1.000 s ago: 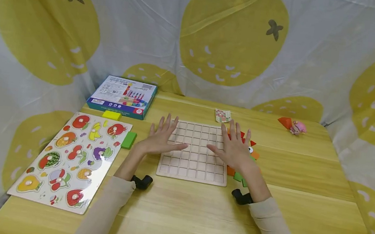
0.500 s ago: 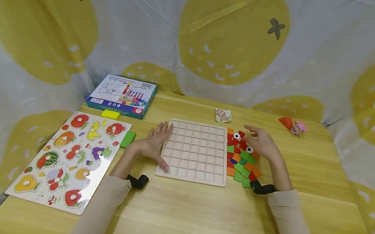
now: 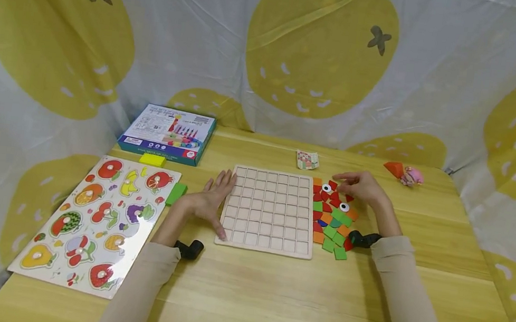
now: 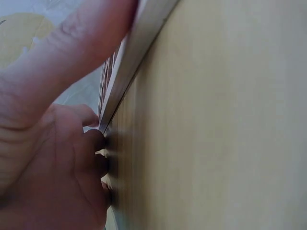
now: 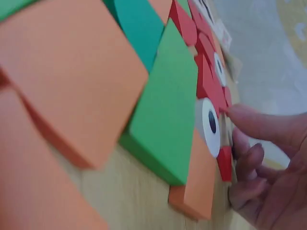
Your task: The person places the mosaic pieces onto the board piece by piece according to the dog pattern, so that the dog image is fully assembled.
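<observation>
A pale wooden grid board [image 3: 267, 211] with square recesses lies at the middle of the table. My left hand [image 3: 207, 202] is spread along its left side, thumb on the near-left corner and fingers by the far-left edge. In the left wrist view, the thumb [image 4: 72, 52] lies over the board's edge [image 4: 129, 62]. My right hand [image 3: 364, 188] is above the far end of a pile of coloured wooden pieces [image 3: 333, 228]. In the right wrist view, its thumb [image 5: 259, 125] reaches a red piece [image 5: 211, 81] near a round eye piece [image 5: 207, 125], other fingers bent below.
A fruit puzzle board [image 3: 93, 222] lies at the left, with a green block [image 3: 176, 194] and a yellow block [image 3: 152, 159] beside it. Behind stands a toy box [image 3: 167, 133]. A small printed card [image 3: 307, 160], a red-orange block [image 3: 393, 169] and a pink figurine [image 3: 412, 176] are at the back.
My right hand has moved from over the board to the pieces on the right, uncovering them. My left hand has shifted from above the board to its left edge, thumb sliding toward the near corner.
</observation>
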Action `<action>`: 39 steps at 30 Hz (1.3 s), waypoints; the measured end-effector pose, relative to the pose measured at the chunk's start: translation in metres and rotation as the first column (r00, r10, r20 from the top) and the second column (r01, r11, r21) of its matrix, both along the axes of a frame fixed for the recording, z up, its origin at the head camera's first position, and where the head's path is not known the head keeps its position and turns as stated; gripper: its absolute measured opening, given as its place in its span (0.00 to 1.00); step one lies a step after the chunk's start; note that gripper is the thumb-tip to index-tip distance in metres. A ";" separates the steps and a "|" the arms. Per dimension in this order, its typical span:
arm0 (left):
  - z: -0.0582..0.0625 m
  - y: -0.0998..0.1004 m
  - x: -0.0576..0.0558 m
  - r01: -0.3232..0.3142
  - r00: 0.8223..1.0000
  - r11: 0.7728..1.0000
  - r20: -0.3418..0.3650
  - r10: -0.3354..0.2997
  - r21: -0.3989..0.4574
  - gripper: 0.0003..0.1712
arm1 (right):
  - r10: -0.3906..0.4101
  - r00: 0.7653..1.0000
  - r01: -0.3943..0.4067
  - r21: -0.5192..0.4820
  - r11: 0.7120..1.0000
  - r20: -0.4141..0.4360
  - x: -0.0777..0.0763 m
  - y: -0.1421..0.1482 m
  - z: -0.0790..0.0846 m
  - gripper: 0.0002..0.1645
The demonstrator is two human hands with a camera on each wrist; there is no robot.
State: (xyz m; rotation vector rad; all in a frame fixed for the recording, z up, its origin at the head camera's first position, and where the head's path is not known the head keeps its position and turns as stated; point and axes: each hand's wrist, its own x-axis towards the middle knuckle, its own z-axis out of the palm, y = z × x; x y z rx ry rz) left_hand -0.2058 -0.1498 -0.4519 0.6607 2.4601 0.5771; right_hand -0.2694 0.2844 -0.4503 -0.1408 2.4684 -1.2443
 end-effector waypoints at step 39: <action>-0.002 -0.002 0.006 0.009 0.999 1.000 -0.033 -0.009 -0.005 0.93 | 0.079 0.997 -0.078 -0.054 0.995 0.016 -0.015 0.018 -0.005 0.22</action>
